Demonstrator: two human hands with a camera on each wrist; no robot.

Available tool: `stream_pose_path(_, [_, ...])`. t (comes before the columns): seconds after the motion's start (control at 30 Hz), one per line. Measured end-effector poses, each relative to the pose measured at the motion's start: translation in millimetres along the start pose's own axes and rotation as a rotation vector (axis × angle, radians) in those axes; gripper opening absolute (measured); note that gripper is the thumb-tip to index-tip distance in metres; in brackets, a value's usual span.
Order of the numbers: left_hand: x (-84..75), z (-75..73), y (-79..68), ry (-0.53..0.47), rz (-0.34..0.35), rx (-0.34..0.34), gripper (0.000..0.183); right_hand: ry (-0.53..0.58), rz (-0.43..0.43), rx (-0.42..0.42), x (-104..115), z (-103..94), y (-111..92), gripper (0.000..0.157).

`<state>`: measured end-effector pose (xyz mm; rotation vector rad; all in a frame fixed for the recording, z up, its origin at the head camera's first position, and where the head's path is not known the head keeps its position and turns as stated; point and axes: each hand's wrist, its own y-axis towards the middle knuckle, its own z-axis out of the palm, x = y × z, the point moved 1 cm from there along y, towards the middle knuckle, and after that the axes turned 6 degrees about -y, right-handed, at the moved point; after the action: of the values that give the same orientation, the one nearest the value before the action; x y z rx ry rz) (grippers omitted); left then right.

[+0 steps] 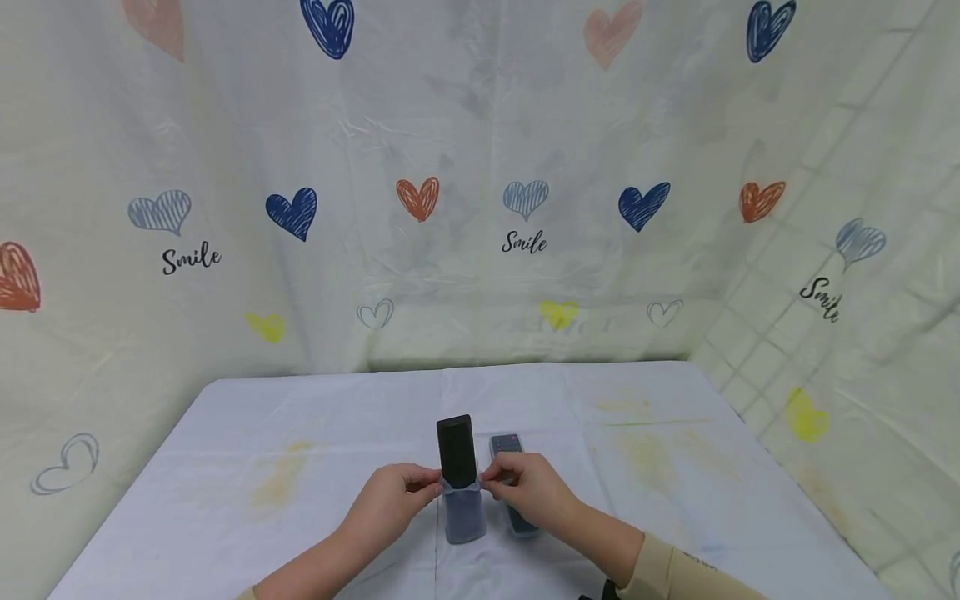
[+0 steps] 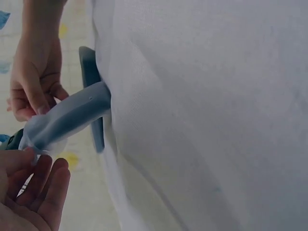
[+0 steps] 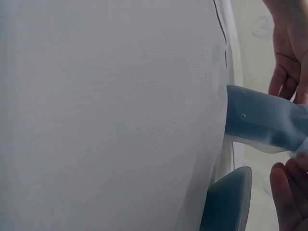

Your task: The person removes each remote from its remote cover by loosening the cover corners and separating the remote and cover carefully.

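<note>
Grip clamped on both sides: the left hand (image 1: 390, 502) pinches the mouth of a blue-grey pouch (image 1: 465, 518) between thumb and fingertip, and the right hand (image 1: 536, 490) pinches the opposite edge of the same mouth. Nearest the wearer: a beige cuff (image 1: 652, 571) at the right wrist, plus a black object (image 1: 609, 590) cut off by the bottom edge of the head view, too little showing to identify. Pouch sits midway between the hands, over the middle of the worktop (image 1: 225, 475), tilted in both wrist views; can't tell if its lower end touches down. Plain black slab (image 1: 457, 450) sticks out of the mouth, its lower part inside the pouch. Just right of that, a dark remote (image 1: 506, 443) in a pale-edged cover lies on the worktop, middle hidden by the right hand. White covering on the worktop, yellowish stains (image 1: 281, 479) left and right. Behind it, a pale hanging sheet (image 1: 457, 108) with blue, red, pink and yellow hearts (image 1: 291, 213) and "Smile" lettering (image 1: 191, 258).
</note>
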<state>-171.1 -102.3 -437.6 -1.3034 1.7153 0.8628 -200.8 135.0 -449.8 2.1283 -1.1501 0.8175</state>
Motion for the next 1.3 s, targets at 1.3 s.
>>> stream_pose_path(1.3, [1.5, 18.2, 13.0, -0.235, -0.075, 0.022, 0.043, 0.137, 0.04, -0.167, 13.1, -18.0, 15.8, 0.045])
